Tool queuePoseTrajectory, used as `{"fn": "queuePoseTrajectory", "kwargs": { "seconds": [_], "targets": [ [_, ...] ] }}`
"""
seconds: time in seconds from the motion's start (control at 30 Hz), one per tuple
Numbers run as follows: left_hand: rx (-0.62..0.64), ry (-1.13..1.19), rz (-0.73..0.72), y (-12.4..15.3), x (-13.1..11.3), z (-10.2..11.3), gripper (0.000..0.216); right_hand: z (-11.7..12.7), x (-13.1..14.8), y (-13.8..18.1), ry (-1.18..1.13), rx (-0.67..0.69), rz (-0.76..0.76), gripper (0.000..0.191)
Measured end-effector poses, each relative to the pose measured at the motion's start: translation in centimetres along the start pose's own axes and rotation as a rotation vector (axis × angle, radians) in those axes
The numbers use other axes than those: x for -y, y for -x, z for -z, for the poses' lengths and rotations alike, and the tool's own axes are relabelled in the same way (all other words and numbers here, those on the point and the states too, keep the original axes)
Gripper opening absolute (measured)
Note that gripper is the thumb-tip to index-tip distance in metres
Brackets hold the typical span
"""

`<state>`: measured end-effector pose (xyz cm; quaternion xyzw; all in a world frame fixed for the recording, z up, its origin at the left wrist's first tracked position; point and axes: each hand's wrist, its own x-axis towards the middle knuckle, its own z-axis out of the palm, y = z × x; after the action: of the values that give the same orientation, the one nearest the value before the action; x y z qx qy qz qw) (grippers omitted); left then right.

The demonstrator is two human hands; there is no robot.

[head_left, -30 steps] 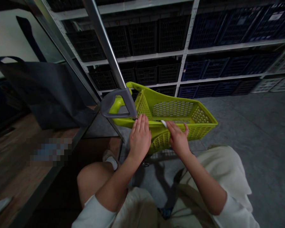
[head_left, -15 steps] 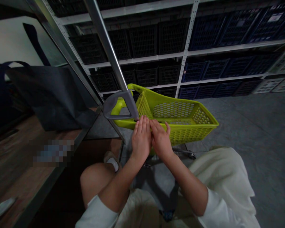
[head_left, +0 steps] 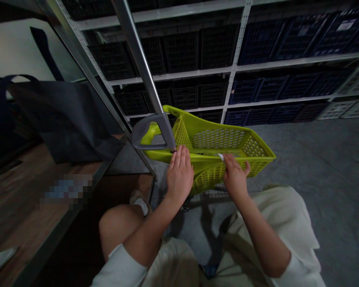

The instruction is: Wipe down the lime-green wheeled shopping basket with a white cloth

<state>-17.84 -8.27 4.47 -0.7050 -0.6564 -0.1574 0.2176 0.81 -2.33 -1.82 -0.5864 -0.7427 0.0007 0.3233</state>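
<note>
A yellow-green plastic shopping cart (head_left: 209,178) stands before my knees, with a grey plastic loop (head_left: 168,135) at its left end. My left hand (head_left: 180,175) lies on the cart's near rim just below that loop, fingers stretched and side by side. Farther right along the same rim is my right hand (head_left: 235,177). It pinches a small white cloth or tissue (head_left: 221,157), of which only a tip shows past the fingertips. The palms of both hands face away from me.
A metal pole (head_left: 143,67) runs up from the grey loop. Behind the cart, white shelving (head_left: 232,75) carries black crates (head_left: 181,50) and blue crates (head_left: 259,42). At left, a dark bag (head_left: 68,119) stands on a wooden tabletop (head_left: 24,215). A foot shows beside the table.
My right hand has slid right along the rim, away from my left hand, and the white cloth or tissue now shows at its fingertips. The left hand has hardly moved.
</note>
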Motion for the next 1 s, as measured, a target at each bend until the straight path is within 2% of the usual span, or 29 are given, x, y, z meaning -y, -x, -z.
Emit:
{"fn": "queuePoseTrajectory", "kwargs": {
  "seconds": [0.07,0.17,0.27,0.37,0.57,0.63,0.7,0.77,0.83,0.93,1.0],
  "targets": [
    [0.004,-0.023,-0.001,0.0,-0.1,-0.2,0.056,0.0,3.6,-0.5,-0.06,0.031,0.021,0.056],
    [0.007,-0.052,0.012,-0.1,0.1,-0.4,0.053,0.1,9.0,-0.9,-0.172,0.088,0.198,0.055],
    [0.007,-0.059,0.011,0.0,0.5,-0.3,0.052,0.1,10.8,-0.8,-0.233,0.088,0.283,0.057],
    [0.009,-0.039,0.008,0.0,0.8,0.0,0.053,-0.1,8.4,-0.5,-0.222,0.093,0.295,0.064],
    [0.037,0.01,0.017,0.1,0.9,0.4,0.058,-0.5,-0.6,0.2,-0.032,0.032,0.171,0.064],
    [0.044,0.025,0.018,0.1,0.8,0.4,0.058,-0.5,-2.2,0.4,0.005,0.004,0.114,0.062],
    [0.047,0.032,0.019,0.0,0.6,0.3,0.058,-0.4,-2.1,0.3,0.018,-0.018,0.045,0.06],
    [0.04,0.028,0.015,0.0,0.4,0.2,0.058,-0.3,0.0,0.1,0.005,-0.017,-0.006,0.058],
    [0.029,0.013,0.01,0.0,0.3,0.0,0.057,-0.2,3.4,-0.4,-0.047,0.012,0.012,0.057],
    [0.023,-0.014,0.019,0.0,0.3,-0.3,0.055,0.1,8.8,-0.9,-0.186,0.069,0.161,0.055],
    [0.02,-0.028,0.02,0.0,0.5,-0.4,0.054,0.1,10.8,-1.1,-0.256,0.084,0.231,0.055]
  ]
}}
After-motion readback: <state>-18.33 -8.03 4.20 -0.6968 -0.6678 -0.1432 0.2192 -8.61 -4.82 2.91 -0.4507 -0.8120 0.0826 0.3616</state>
